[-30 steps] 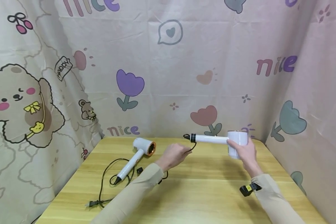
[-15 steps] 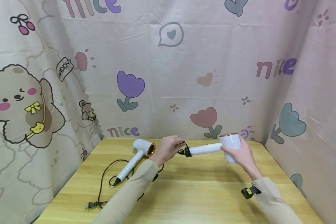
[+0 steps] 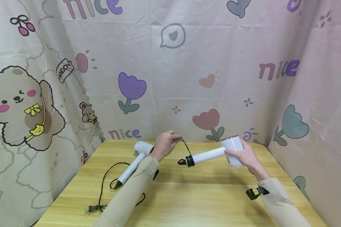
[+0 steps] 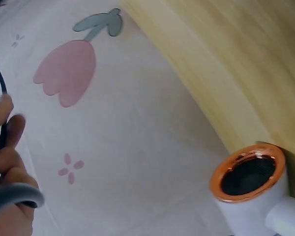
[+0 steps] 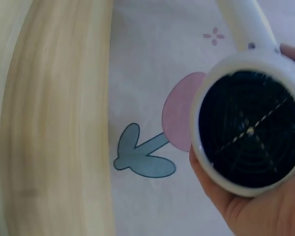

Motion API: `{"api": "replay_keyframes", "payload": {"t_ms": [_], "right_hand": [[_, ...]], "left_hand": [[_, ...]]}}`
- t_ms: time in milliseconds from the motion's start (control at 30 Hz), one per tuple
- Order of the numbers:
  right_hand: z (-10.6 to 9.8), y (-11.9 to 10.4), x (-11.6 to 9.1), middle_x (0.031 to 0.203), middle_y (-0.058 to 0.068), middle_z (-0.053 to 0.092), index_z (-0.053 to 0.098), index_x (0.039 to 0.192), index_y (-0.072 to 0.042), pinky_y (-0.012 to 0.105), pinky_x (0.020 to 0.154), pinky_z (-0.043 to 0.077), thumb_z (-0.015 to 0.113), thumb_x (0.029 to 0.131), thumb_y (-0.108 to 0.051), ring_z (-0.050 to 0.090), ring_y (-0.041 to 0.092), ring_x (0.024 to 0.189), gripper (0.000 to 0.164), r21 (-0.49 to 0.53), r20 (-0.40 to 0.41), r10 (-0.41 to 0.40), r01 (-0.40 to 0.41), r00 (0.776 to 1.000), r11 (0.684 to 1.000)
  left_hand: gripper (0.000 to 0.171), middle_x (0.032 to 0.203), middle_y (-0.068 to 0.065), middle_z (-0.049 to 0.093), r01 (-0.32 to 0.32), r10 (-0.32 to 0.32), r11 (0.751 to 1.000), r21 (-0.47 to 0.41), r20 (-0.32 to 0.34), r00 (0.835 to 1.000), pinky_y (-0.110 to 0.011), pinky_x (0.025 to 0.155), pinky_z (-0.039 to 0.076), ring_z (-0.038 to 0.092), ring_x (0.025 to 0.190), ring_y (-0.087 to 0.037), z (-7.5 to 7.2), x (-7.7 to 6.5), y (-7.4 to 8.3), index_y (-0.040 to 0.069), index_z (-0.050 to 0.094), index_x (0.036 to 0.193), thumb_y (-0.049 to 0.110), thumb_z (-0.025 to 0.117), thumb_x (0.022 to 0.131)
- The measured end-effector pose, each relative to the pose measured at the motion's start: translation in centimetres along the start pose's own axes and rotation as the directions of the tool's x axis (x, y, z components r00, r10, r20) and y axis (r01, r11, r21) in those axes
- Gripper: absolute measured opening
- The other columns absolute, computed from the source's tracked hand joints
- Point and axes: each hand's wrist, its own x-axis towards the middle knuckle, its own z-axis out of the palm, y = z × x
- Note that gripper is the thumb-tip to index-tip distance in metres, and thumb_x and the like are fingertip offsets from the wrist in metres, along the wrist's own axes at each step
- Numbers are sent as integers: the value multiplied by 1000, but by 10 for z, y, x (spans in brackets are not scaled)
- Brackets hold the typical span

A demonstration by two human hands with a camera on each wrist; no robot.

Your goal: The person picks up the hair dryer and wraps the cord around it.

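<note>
My right hand (image 3: 248, 156) grips the head of a white hair dryer (image 3: 206, 155) above the table, its handle pointing left. The dryer's dark round grille (image 5: 250, 130) faces the right wrist camera. Black cord (image 3: 190, 161) is wound in several turns around the handle's end. From those turns a stretch of cord rises to my left hand (image 3: 165, 145), which pinches it between thumb and fingers. In the left wrist view the pinched cord (image 4: 3, 135) runs through the fingers. A second white hair dryer (image 3: 132, 167) lies on the table, its copper-rimmed nozzle partly behind my left hand.
The second dryer's black cord (image 3: 103, 176) curls loosely on the wooden table (image 3: 204, 201), with its plug (image 3: 92, 208) near the front left. A patterned curtain (image 3: 170, 69) encloses the back and sides. Black wrist cameras, such as the right one (image 3: 253, 193), are strapped to both sleeves.
My left hand has moved up and left, carrying the cord from beside the handle's end to above it. The held dryer has shifted left, and its handle now slopes down to the left.
</note>
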Motion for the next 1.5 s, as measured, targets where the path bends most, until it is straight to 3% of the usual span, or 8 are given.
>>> {"api": "replay_keyframes", "payload": {"t_ms": [367,533,700,900,1033,1167,1333,1500], "right_hand": [[-20,20,-10,96,-4,63,33,138,-5,38,73,59,62,95,-25,66,15,84,55,303,100,111,-136,989,943],[-23,23,-13,92,-4,66,39,126,-16,34,74,58,59,98,-27,67,14,84,36,456,158,214,-263,964,850],[-21,23,-12,92,-9,64,39,121,-17,27,76,57,59,98,-32,65,8,85,34,568,144,301,-328,943,755],[-10,19,-11,85,-12,64,41,119,-18,22,75,55,66,93,-36,64,5,80,40,612,76,418,-373,905,697],[-2,17,-12,79,-13,63,42,116,-20,22,72,55,71,89,-35,63,4,74,42,597,-36,457,-348,889,722],[5,14,-11,91,-11,59,41,131,-18,24,71,56,77,84,-35,62,4,76,62,515,-191,424,-277,885,811],[10,8,-11,120,2,51,29,150,-14,24,70,56,78,82,-42,57,10,90,88,272,-335,294,-207,895,940],[12,5,-12,129,17,51,28,152,-17,31,71,57,80,79,-42,55,28,105,93,28,-364,140,-139,921,990]], "left_hand": [[11,88,7,75,-21,18,1000,17,155,988,-27,63,56,69,73,-10,19,-16,-4,22,80,96,24,73,88],[13,94,4,77,-87,84,996,4,242,967,-28,72,58,72,82,-10,31,-22,5,21,79,100,22,70,91],[16,98,2,76,-110,114,994,-28,292,950,-24,76,58,72,86,-11,37,-27,23,17,78,105,19,68,92],[18,101,1,76,-144,148,989,-34,321,936,-19,77,57,72,86,-9,41,-30,45,16,76,109,20,66,95],[18,93,2,76,-195,193,980,-23,307,932,-14,70,55,70,77,-6,38,-32,56,16,77,107,22,67,94],[17,85,4,73,-232,225,973,-13,306,925,-13,63,51,64,70,-3,32,-30,63,15,77,103,24,66,95],[13,78,5,69,-253,242,967,10,269,932,-16,60,49,60,66,-3,22,-23,65,14,75,89,21,66,95],[9,76,6,68,-233,216,969,80,178,960,-23,57,50,61,65,-7,9,-14,57,17,76,87,25,72,89]]}}
